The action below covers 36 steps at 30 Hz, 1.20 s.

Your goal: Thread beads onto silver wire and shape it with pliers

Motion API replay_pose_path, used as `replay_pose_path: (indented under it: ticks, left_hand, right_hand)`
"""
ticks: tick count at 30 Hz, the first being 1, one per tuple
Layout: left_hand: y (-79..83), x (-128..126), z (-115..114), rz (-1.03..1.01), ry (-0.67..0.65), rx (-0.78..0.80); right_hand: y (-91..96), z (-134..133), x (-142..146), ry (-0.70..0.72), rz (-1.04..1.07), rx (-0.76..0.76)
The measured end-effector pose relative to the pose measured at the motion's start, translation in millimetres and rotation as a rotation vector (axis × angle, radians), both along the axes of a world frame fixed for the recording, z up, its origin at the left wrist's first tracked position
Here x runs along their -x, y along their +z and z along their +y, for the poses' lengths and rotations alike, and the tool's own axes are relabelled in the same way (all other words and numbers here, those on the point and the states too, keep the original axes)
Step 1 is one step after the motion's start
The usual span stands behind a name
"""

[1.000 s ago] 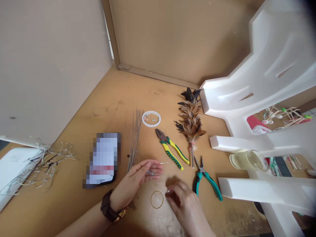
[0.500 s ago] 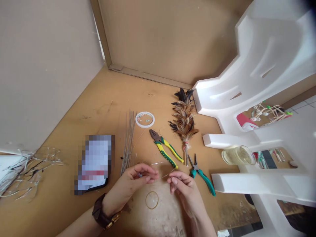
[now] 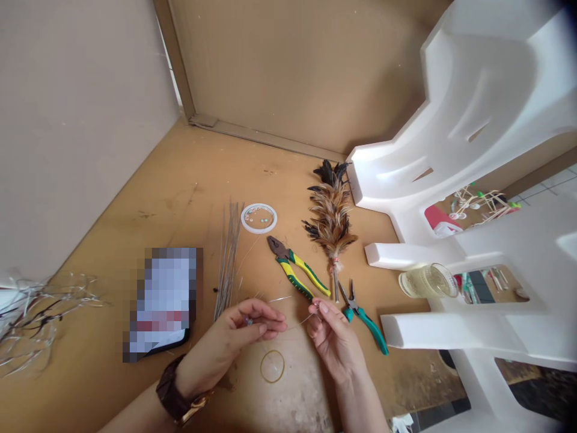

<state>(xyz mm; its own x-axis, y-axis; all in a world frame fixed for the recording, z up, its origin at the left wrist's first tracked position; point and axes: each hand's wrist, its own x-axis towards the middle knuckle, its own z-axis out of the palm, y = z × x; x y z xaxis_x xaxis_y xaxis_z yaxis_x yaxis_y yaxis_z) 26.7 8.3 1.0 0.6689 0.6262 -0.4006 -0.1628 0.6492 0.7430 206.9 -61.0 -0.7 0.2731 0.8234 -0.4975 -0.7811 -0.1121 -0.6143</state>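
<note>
My left hand (image 3: 238, 337) pinches a thin wire (image 3: 295, 323) with small beads at its fingertips. My right hand (image 3: 331, 334) pinches a small bead (image 3: 316, 305) at the wire's other end, and the wire runs between the two hands just above the wooden surface. A rubber band (image 3: 273, 366) lies below and between the hands. Yellow-green pliers (image 3: 295, 273) and teal needle-nose pliers (image 3: 363, 316) lie just beyond my right hand.
A bundle of straight wires (image 3: 228, 258), a white ring lid with beads (image 3: 258, 218) and a feather bunch (image 3: 331, 219) lie farther back. A phone (image 3: 162, 300) and tangled wire (image 3: 36, 316) sit left. A tipped white plastic chair (image 3: 473, 180) and a tape roll (image 3: 426, 280) stand right.
My right hand rose from the surface near the rubber band and came up to the wire's end with a bead. The left hand kept its pinch on the wire. The camera shifted.
</note>
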Motion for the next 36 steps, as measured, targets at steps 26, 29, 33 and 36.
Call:
replay_pose_path:
  ticks: [26, 29, 33, 36]
  left_hand:
    - [5.9, -0.5, 0.8, 0.081, 0.044, -0.055]
    - [8.0, -1.8, 0.7, 0.092, 0.038, -0.086]
    - [9.8, -1.0, -0.7, 0.061, 0.030, -0.116]
    - [10.2, 0.7, -1.9, 0.042, 0.035, -0.135]
  right_hand:
    - [3.8, -4.5, -4.0, 0.039, -0.269, -0.027]
    - [6.1, -5.5, -5.3, 0.050, -0.370, -0.034]
    - [9.5, -3.9, -2.4, 0.087, -0.348, -0.037]
    - [10.3, -2.6, -0.4, 0.062, -0.174, -0.035]
